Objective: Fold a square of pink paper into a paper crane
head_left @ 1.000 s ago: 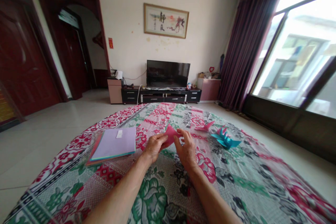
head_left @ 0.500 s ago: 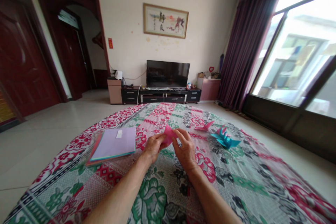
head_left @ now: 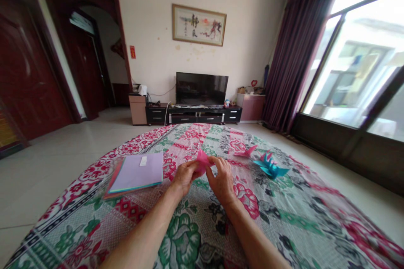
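A small folded piece of pink paper (head_left: 202, 160) is held up between my two hands above the table. My left hand (head_left: 185, 175) pinches its left side, fingers closed. At its right edge, the thumb and fingertips of my right hand (head_left: 221, 178) close on the paper. The paper's lower part is partly hidden by my fingers. To the right lie a pink folded paper crane (head_left: 246, 152) and blue paper cranes (head_left: 272, 169), with more pink paper showing behind the blue.
A stack of coloured paper sheets (head_left: 139, 172), lilac on top with a small white piece (head_left: 143, 161), lies left of my hands. A patterned cloth (head_left: 179, 239) covers the round table. Beyond it stand a television (head_left: 202, 88) and a low black cabinet (head_left: 184, 118).
My right hand's fingers have shifted slightly on the right edge of the pink paper. The left hand stays nearly in place, and the cranes and paper stack have not moved.
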Demonstrator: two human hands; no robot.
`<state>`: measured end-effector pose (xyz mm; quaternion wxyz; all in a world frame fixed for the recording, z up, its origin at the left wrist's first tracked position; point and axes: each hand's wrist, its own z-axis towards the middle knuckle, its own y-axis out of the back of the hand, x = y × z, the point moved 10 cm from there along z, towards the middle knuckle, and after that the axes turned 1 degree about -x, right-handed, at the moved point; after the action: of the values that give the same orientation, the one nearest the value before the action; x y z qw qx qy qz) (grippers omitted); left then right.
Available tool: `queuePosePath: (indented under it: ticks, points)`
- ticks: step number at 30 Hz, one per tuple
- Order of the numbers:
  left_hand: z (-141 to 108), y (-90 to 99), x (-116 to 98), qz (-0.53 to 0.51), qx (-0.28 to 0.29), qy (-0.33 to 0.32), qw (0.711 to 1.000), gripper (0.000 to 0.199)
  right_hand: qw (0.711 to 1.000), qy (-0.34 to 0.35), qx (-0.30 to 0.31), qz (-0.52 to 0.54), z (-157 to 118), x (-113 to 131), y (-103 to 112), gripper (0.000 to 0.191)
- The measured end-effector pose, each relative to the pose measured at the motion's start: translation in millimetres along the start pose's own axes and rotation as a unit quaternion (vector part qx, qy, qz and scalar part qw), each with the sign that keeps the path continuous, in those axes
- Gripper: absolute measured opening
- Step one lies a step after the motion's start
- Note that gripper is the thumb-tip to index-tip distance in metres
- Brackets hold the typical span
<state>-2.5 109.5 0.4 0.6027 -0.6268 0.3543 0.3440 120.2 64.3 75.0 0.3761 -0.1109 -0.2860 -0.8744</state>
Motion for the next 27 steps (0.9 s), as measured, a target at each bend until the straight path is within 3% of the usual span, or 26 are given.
queuePosePath:
  ticks: [8, 14, 27]
  points:
    - [1.7, -6.3, 2.5, -0.036, 0.060, 0.023, 0.997, 0.016, 0.993, -0.008, 0.015, 0.113, -0.4, -4.6, -4.2, 0.018]
    - [4.1, -0.3, 5.7, -0.041, 0.036, 0.042, 0.998, 0.018, 0.990, -0.004, 0.016, 0.140, -0.6, -0.8, -3.4, 0.017]
    - [3.2, 1.1, 6.6, -0.023, 0.048, 0.053, 0.997, 0.022, 0.985, 0.004, 0.034, 0.166, -0.3, 4.7, -3.2, 0.020]
